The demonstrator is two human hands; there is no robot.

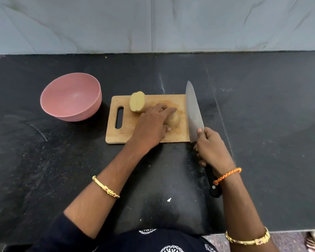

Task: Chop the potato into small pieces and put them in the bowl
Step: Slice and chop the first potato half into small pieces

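Observation:
A wooden cutting board (120, 137) lies on the black counter. One potato half (137, 102) stands at the board's far left with its cut face showing. My left hand (151, 126) presses down on the other potato half (174, 120) near the board's middle. My right hand (212, 148) grips the black handle of a large chef's knife (194, 110). The blade lies along the board's right edge, tip pointing away from me, apart from the potato. An empty pink bowl (71, 97) sits left of the board.
A grey marble-patterned wall (153, 24) rises behind the counter. The counter's front edge (262, 230) runs near my body at lower right. A small white scrap (169, 199) lies on the counter near me.

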